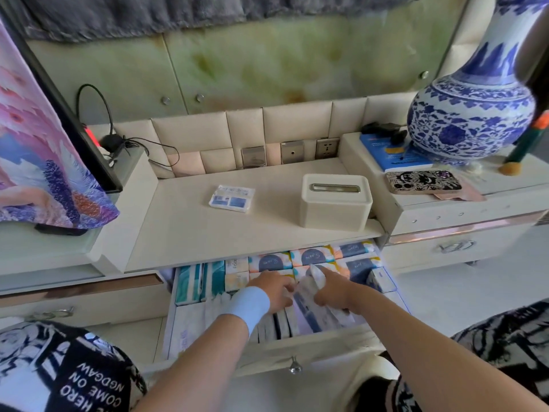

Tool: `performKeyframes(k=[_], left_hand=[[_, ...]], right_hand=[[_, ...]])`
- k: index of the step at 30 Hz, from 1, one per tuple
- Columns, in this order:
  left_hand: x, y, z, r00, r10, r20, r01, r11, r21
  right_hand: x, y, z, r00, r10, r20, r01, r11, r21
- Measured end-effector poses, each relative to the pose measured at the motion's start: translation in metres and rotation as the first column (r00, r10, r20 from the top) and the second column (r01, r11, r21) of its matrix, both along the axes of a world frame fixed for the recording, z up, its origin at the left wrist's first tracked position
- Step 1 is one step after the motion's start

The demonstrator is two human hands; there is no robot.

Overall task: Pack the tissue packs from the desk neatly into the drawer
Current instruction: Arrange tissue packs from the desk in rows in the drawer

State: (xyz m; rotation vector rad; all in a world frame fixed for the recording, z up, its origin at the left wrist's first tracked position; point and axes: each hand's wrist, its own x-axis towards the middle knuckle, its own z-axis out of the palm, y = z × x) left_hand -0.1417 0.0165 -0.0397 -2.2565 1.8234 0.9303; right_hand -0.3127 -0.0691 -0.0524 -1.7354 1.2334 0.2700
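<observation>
The cream drawer (pixel 312 347) is pulled open below the desk and holds several tissue packs standing in rows. My right hand (pixel 334 289) grips a white tissue pack (pixel 310 285) and holds it tilted among the packed ones at the drawer's middle. My left hand (pixel 274 289), with a pale blue wristband, rests on the packs just left of it, fingers curled against them. One small blue-and-white tissue pack (pixel 232 198) lies flat on the desk top (pixel 184 221), apart from both hands.
A cream tissue box (pixel 335 202) stands on the desk at the right. A blue-and-white vase (pixel 472 114), a blue book (pixel 392 157) and a patterned phone (pixel 423 182) sit on the raised right shelf. A cloth-draped screen (pixel 44 150) is left. My knees flank the drawer.
</observation>
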Motion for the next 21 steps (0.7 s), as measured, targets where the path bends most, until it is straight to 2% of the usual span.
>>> performKeyframes(k=[3,6,8,9,12,13,15,17,18,19,21], left_hand=[[0.002,0.005,-0.011,0.985,-0.13,0.114,0.131,0.991,0.0],[0.005,0.008,-0.015,0.984,-0.119,0.136,0.122,0.992,-0.013],[0.006,0.009,-0.017,0.985,-0.08,0.155,0.084,0.996,-0.024],[0.007,0.01,-0.019,0.984,-0.069,0.166,0.075,0.997,-0.027],[0.009,0.011,-0.024,0.98,-0.072,0.188,0.083,0.995,-0.051],[0.008,0.011,-0.025,0.978,-0.078,0.193,0.093,0.993,-0.067],[0.007,0.012,-0.028,0.976,-0.093,0.195,0.115,0.988,-0.101],[0.006,0.014,-0.033,0.974,-0.104,0.202,0.131,0.984,-0.123],[0.007,0.015,-0.036,0.971,-0.109,0.211,0.138,0.982,-0.132],[0.008,0.016,-0.038,0.969,-0.113,0.22,0.147,0.979,-0.143],[0.012,0.019,-0.041,0.962,-0.131,0.239,0.174,0.971,-0.167]], right_hand=[[0.009,0.007,-0.008,0.997,0.049,-0.051,-0.052,0.997,-0.051],[0.024,0.01,-0.019,0.993,-0.111,-0.025,0.112,0.994,0.012],[0.031,0.015,-0.021,0.989,-0.138,-0.046,0.141,0.988,0.059],[0.033,0.015,-0.025,0.991,-0.106,-0.085,0.11,0.993,0.04],[0.033,0.016,-0.041,0.951,0.076,-0.3,-0.119,0.985,-0.127],[0.033,0.018,-0.045,0.935,0.117,-0.334,-0.164,0.98,-0.115],[0.033,0.021,-0.044,0.976,-0.013,-0.217,0.035,0.994,0.099],[0.037,0.027,-0.032,0.973,-0.203,-0.11,0.23,0.886,0.403],[0.037,0.028,-0.031,0.969,-0.229,-0.093,0.246,0.852,0.462],[0.039,0.026,-0.032,0.97,-0.222,-0.1,0.243,0.856,0.456],[0.042,0.026,-0.032,0.973,-0.178,-0.149,0.22,0.913,0.343]])
